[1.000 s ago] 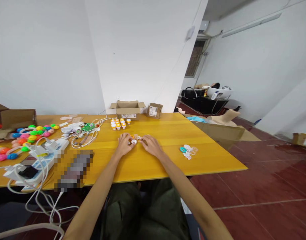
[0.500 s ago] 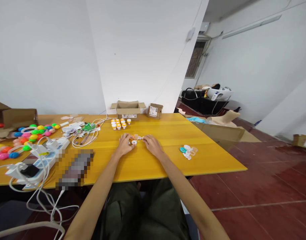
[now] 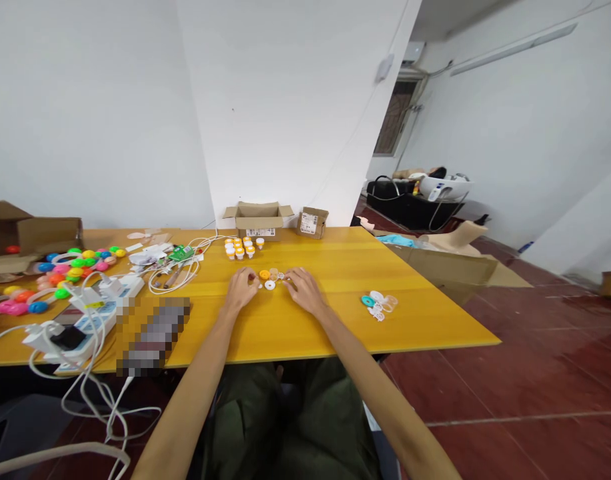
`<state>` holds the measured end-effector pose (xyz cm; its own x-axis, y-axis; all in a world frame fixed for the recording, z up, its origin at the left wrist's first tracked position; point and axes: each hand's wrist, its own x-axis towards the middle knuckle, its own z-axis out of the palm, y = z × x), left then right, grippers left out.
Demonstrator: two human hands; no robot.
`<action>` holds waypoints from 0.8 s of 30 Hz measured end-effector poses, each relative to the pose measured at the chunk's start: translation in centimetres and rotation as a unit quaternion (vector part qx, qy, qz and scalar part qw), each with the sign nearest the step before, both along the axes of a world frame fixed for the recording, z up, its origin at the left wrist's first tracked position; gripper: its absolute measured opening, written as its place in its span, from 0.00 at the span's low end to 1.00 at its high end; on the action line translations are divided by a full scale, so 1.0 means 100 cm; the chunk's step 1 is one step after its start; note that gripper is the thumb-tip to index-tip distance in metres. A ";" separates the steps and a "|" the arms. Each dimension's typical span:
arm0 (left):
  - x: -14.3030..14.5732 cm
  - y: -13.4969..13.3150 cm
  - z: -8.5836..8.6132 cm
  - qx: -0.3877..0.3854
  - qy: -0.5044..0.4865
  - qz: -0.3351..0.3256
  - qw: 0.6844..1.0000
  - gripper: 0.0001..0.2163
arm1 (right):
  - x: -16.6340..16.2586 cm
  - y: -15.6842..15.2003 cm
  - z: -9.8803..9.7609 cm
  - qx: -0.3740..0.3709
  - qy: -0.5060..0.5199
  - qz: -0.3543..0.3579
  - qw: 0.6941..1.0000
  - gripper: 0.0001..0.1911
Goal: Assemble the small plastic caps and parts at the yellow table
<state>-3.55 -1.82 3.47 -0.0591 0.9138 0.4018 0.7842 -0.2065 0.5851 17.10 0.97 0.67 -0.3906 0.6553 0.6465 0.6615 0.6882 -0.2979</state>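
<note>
My left hand (image 3: pixel 242 289) rests on the table with curved fingers a little apart. A tiny white piece (image 3: pixel 260 286) is by its thumb tip. Just right of that lie an orange disc (image 3: pixel 264 275), a white ring (image 3: pixel 270 285) and a clear plastic part (image 3: pixel 274 273). My right hand (image 3: pixel 304 291) is on the other side of this group, its thumb and index finger bent and apart. Its fingertips are beside a small white openwork part (image 3: pixel 280 276); whether they touch it is too small to tell.
White-and-orange assembled pieces (image 3: pixel 240 247) stand in front of an open cardboard box (image 3: pixel 258 217). Teal, white and clear parts (image 3: pixel 378 305) lie to the right. On the left are a power strip (image 3: pixel 98 313), cables, a blurred phone (image 3: pixel 158 333) and colourful balls (image 3: pixel 75 270).
My left hand has moved left, off the orange disc and white ring, which now show fully. My right hand stays almost in place. The view has shifted slightly.
</note>
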 end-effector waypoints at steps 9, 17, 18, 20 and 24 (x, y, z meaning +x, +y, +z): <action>0.000 0.000 0.001 -0.005 -0.038 0.030 0.999 0.07 | -0.020 -0.008 0.000 0.015 -0.075 0.072 0.994 0.06; 0.001 -0.001 -0.001 -0.031 0.014 -0.020 0.999 0.06 | -0.011 -0.010 -0.005 0.015 -0.075 0.082 0.994 0.07; 0.001 -0.001 -0.001 -0.035 0.025 -0.019 0.999 0.06 | -0.009 -0.011 -0.005 0.017 -0.074 0.080 0.994 0.07; 0.000 -0.001 -0.001 -0.038 0.043 -0.018 0.998 0.06 | -0.007 -0.015 -0.006 0.022 -0.072 0.079 0.994 0.06; 0.002 -0.001 -0.003 -0.032 0.058 -0.040 0.997 0.08 | -0.002 -0.023 -0.007 0.030 -0.070 0.075 0.994 0.05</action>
<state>-3.39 -1.92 3.22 0.0574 0.9377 0.3425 0.8297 -0.2356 0.5061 16.88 -1.35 -0.07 -0.5696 0.5454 0.6149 0.5822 0.7958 -0.1665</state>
